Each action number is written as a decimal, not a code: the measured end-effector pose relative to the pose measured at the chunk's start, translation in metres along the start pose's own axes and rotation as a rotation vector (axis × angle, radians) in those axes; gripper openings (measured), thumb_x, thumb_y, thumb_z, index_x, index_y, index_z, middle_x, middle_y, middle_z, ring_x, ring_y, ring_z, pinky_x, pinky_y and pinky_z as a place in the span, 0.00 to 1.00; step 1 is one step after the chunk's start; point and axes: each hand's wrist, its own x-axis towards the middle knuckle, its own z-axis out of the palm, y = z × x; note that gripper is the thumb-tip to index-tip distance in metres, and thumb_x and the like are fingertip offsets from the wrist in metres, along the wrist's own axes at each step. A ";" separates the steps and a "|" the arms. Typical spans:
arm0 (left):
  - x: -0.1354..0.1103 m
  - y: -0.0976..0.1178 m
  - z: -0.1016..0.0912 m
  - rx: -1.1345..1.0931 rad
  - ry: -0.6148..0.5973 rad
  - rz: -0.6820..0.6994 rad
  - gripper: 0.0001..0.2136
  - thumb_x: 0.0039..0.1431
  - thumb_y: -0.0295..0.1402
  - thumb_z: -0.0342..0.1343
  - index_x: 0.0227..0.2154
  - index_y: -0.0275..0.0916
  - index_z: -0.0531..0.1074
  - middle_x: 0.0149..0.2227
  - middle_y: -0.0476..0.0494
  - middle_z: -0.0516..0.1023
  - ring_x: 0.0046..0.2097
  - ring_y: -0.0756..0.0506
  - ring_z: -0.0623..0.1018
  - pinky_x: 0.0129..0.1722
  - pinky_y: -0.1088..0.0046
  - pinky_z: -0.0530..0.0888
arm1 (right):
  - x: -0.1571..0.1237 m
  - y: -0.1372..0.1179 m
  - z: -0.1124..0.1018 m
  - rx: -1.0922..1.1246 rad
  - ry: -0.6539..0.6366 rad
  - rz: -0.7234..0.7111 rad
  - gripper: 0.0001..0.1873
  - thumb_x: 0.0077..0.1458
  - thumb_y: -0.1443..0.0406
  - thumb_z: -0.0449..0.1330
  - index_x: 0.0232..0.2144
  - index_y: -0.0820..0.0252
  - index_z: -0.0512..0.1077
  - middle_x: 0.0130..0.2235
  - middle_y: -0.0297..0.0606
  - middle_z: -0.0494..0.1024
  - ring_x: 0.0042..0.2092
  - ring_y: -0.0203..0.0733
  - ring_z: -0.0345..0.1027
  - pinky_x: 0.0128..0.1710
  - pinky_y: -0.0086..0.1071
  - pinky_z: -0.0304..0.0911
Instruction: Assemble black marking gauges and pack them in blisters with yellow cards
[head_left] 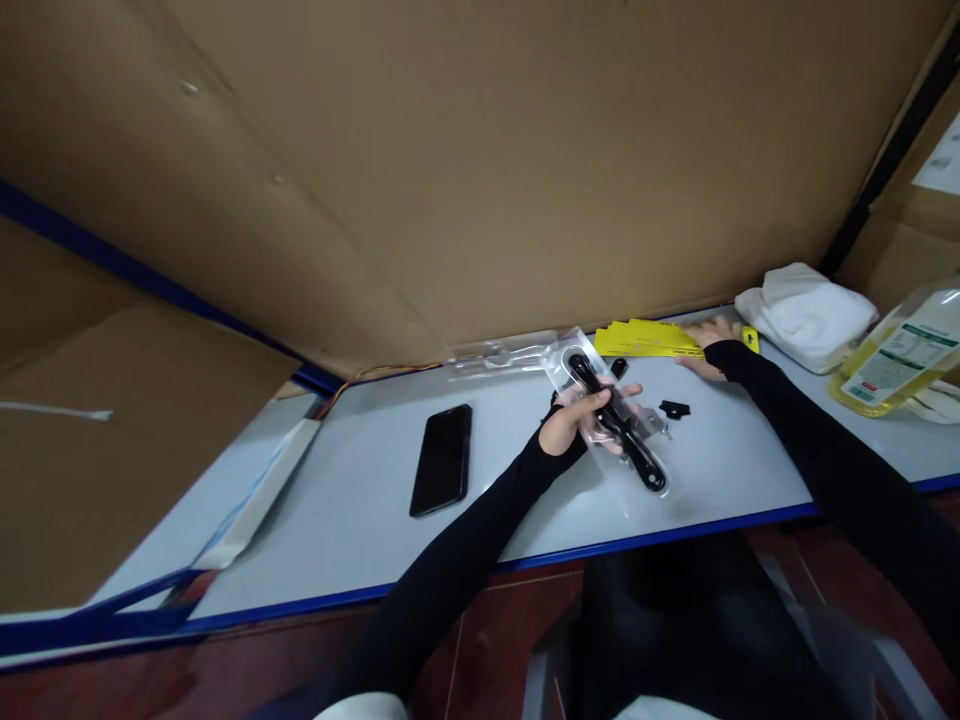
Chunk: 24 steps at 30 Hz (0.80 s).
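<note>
My left hand (581,415) grips a clear plastic blister pack (574,372) above the pale table (360,510). In the pack lies a long black tool-like item (624,430). My right hand (709,335) reaches to the back of the table and rests with its fingers flat on a stack of yellow cards (649,339). Two small black parts lie loose on the table, one (619,367) by the pack's far end and one (674,408) to its right. Both arms wear black sleeves.
A black phone (442,459) lies flat left of my left hand. More clear blister shells (499,352) lie at the back by the cardboard wall (480,160). A white cloth (806,312) and a bottle of yellow liquid (896,350) sit at the right. Coloured wires (375,376) run along the wall.
</note>
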 end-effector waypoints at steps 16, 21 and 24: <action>-0.008 0.014 0.012 0.232 0.040 -0.173 0.23 0.45 0.31 0.72 0.44 0.33 0.73 0.46 0.28 0.86 0.35 0.34 0.87 0.11 0.80 0.68 | 0.008 0.009 -0.012 0.017 0.406 -0.064 0.11 0.58 0.65 0.57 0.35 0.56 0.80 0.42 0.42 0.85 0.45 0.51 0.73 0.51 0.45 0.63; -0.016 0.022 0.013 0.320 -0.095 -0.229 0.19 0.46 0.32 0.71 0.41 0.33 0.74 0.42 0.30 0.86 0.29 0.38 0.86 0.10 0.80 0.65 | 0.000 0.006 -0.030 0.189 0.815 -0.232 0.09 0.54 0.71 0.58 0.25 0.52 0.69 0.39 0.42 0.80 0.48 0.54 0.71 0.48 0.49 0.69; -0.016 0.024 0.007 0.341 -0.109 -0.255 0.21 0.45 0.31 0.72 0.43 0.33 0.74 0.39 0.31 0.87 0.28 0.37 0.85 0.11 0.79 0.66 | 0.003 -0.002 -0.029 0.186 0.705 -0.440 0.13 0.56 0.71 0.59 0.22 0.51 0.66 0.33 0.39 0.78 0.45 0.53 0.71 0.43 0.48 0.71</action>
